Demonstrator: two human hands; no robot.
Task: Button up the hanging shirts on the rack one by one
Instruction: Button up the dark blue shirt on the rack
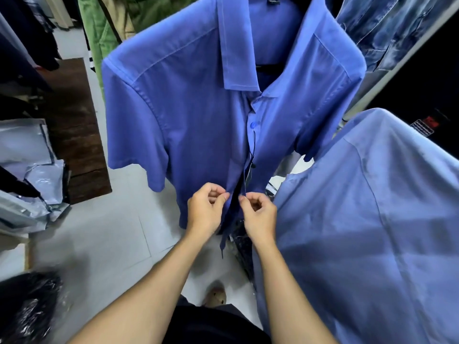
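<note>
Forearms come up from bottom centre, both hands meeting at the lower front of the blue shirt (188,125). Shirt hangs on a dark hanger (269,67), top centre, front facing camera, collar up. One button (253,124) done near the chest; below it the placket gapes, a dark strip showing between the two front edges down to the hem.

Left hand (205,211): fingers curled, thumb and forefinger pinching the left front edge just above the hem. Right hand (259,214): same curl, pinching the right front edge. Fingertips close together, narrow gap with the dark strip between them. Whether a button is in either pinch, cannot tell.

Room: pale blue shirt (372,232) crowds the right side, touching or nearly touching the right forearm. Denim garment (387,31) upper right, green garment (99,33) upper left behind the sleeve. Left side is open pale floor (99,232), then a dark wood board (74,125) and grey plastic bags (27,170) at the left edge. Dark plastic-wrapped bundle (27,306) bottom left.
</note>
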